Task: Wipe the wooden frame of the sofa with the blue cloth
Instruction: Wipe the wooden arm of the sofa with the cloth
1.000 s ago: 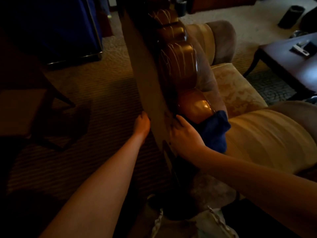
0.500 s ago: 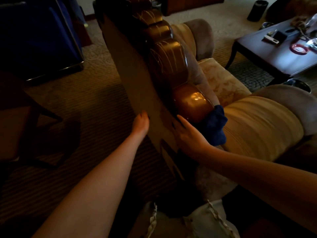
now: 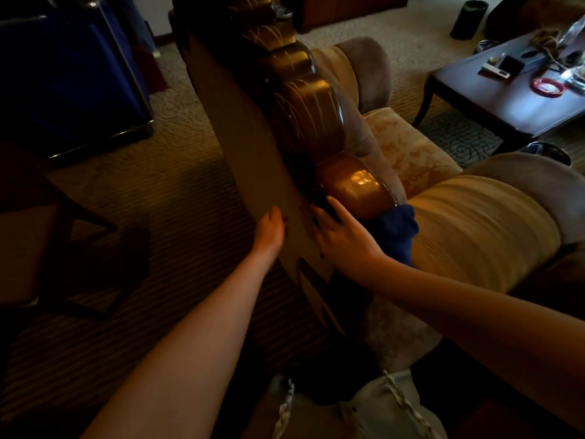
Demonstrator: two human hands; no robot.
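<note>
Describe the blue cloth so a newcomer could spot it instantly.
Find the sofa's glossy carved wooden frame running down the picture's middle. At its near, lowest lobe, the right hand presses the blue cloth against it, the only blue thing among tan cushions.

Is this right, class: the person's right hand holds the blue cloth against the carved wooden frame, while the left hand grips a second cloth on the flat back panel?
Not quite. The head view shows the left hand holding no cloth: it rests bare on the flat back panel. The rest stands: the right hand holds the blue cloth against the carved wooden frame.
</note>
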